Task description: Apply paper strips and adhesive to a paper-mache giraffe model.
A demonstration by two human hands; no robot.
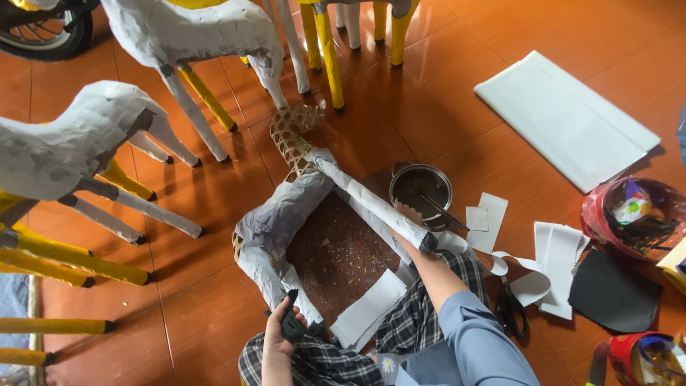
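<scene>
A paper-covered animal figure (286, 214) lies on its side on the floor, its woven bamboo head (291, 129) still bare. My left hand (279, 332) grips the dark foot of one leg near my knee. My right hand (409, 227) presses on another long paper-wrapped leg (371, 201), just beside a small metal pot (421, 187) with a brush in it. Pieces of white paper (369, 309) lie on my lap and by my right arm.
Finished white paper animals (86, 143) and yellow-legged frames (329, 50) stand at the left and back. A folded white sheet (564, 118), cut paper pieces (557, 257), scissors (511, 311), a black piece (613, 292) and a red bag (632, 214) lie at the right.
</scene>
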